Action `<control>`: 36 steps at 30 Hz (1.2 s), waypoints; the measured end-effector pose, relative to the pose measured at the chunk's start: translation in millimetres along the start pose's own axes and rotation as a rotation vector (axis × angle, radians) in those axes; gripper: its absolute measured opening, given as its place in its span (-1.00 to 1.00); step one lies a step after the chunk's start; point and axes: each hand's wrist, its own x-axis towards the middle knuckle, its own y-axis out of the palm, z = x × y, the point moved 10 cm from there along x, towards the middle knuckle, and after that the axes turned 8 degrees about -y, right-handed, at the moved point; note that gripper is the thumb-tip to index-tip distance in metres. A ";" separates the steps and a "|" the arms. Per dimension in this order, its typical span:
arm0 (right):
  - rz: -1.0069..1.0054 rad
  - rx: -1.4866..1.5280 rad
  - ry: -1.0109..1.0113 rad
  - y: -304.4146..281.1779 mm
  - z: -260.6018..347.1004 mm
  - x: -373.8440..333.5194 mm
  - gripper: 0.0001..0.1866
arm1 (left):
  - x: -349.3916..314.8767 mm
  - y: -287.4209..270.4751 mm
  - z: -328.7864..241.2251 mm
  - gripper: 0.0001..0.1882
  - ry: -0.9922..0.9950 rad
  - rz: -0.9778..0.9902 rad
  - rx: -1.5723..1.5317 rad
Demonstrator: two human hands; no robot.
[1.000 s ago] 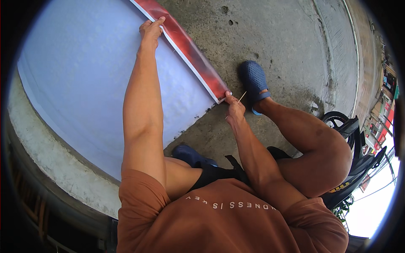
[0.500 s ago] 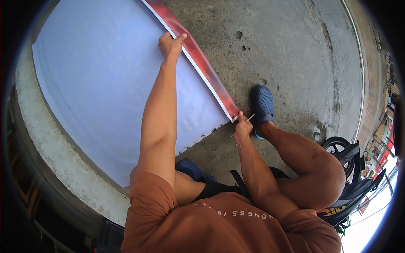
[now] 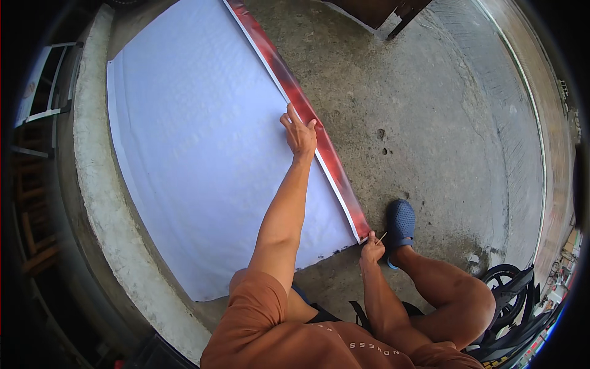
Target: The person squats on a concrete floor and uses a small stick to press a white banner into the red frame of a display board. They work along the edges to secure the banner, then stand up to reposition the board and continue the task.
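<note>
A large white sheet, seemingly a banner lying face down, is spread on the concrete. Its right edge is folded over into a long red strip with a white border. My left hand rests across this fold, fingers apart on the white side and the thumb at the red strip. At the near corner of the strip, my right hand is closed on the banner's corner. A thin light stick pokes out from the same hand; how the fingers hold it is hidden.
My foot in a blue perforated clog stands right of the corner. A low concrete kerb runs along the left, with a metal frame beyond. A motorcycle wheel is at lower right, a dark brown object at the top.
The whole view has shifted, so banner and hands appear lower and further right. The left hand's fingers have loosened and spread at the fold. My right hand stays at the corner.
</note>
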 end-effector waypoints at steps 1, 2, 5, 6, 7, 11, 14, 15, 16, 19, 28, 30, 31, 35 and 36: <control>-0.016 -0.034 -0.001 -2.0 -0.3 -0.5 -0.58 | -1.5 -0.1 -5.9 -0.16 0.044 0.047 0.075; -0.021 -0.065 -0.001 -0.6 0.8 -4.3 -0.57 | 0.7 -2.5 -6.9 -0.13 0.087 0.085 0.156; 0.002 -0.081 0.019 1.9 0.4 -12.6 -0.56 | 8.9 9.7 2.6 -0.09 0.225 0.177 0.396; 0.004 -0.091 0.026 -0.1 -0.5 -13.2 -0.56 | 11.3 12.0 2.5 -0.09 0.252 0.214 0.418; -0.040 -0.080 0.008 1.9 1.5 -10.2 -0.54 | 16.2 14.0 2.1 -0.09 0.278 0.251 0.440; -0.020 -0.072 0.009 4.4 0.5 -10.2 -0.52 | 28.5 22.0 5.2 -0.02 0.336 0.348 0.538; -0.061 -0.032 0.009 1.0 -1.5 -14.6 -0.53 | 33.5 27.3 -2.8 0.05 0.349 0.396 0.605; -0.058 -0.002 -0.018 0.2 0.2 -12.9 -0.53 | 34.0 29.7 -4.9 0.07 0.354 0.412 0.614; -0.064 0.016 -0.028 1.6 0.4 -10.3 -0.53 | 36.6 32.1 -9.0 0.09 0.356 0.414 0.614; -0.045 -0.010 -0.045 1.7 19.0 -18.1 -0.52 | 40.6 29.9 -9.1 0.13 0.357 0.418 0.626; 0.040 -0.383 -0.451 4.0 109.5 -42.3 -0.43 | 51.4 20.7 -29.6 -0.06 0.534 0.417 0.528; 0.093 -0.392 -0.470 7.4 118.0 -44.8 -0.48 | 46.8 22.7 -41.5 -0.19 0.575 0.471 0.480; 0.116 -0.401 -0.483 8.3 117.9 -43.5 -0.48 | 44.6 25.2 -45.4 -0.42 0.505 0.524 0.392; 0.190 -0.465 -0.502 24.0 121.2 -43.8 -0.50 | 56.2 34.8 -43.2 -0.66 0.564 0.693 0.358; 0.193 -0.477 -0.507 24.4 120.1 -41.1 -0.50 | 50.9 37.8 -51.1 -0.67 0.618 0.705 0.410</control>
